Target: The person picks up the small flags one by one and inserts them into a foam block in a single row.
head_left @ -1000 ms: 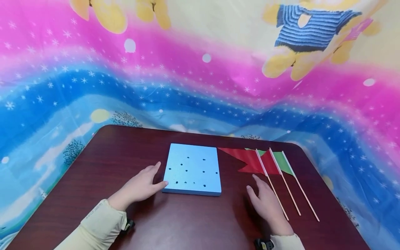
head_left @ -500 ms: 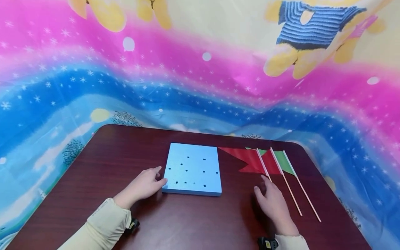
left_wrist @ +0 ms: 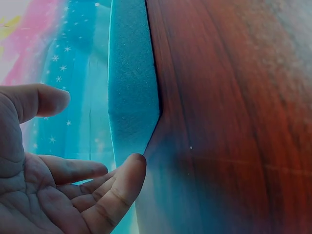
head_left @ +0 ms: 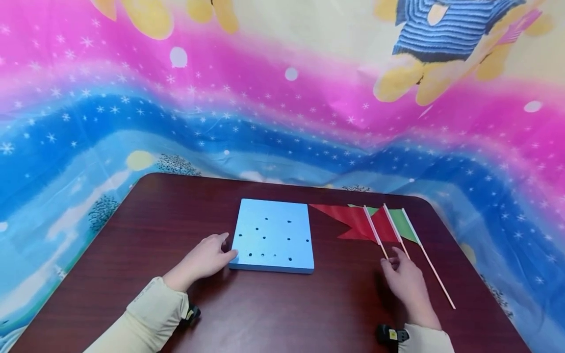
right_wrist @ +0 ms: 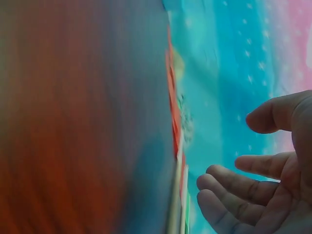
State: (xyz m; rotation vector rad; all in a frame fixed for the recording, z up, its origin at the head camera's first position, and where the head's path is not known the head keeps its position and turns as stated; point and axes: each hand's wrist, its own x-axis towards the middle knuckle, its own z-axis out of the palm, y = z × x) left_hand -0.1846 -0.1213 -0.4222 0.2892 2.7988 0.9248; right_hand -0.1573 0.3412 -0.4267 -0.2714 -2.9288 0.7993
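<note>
Nearest, the right hand (head_left: pixel 408 283) hovers with relaxed, spread fingers (right_wrist: pixel 229 187) over the white sticks of the red and green paper flags (head_left: pixel 379 226), which lie flat on the dark wooden tabletop (head_left: pixel 273 309). The left hand (head_left: pixel 203 260), fingers apart, touches the near-left corner of the square light-blue foam board (head_left: pixel 273 235) beside them.
</note>
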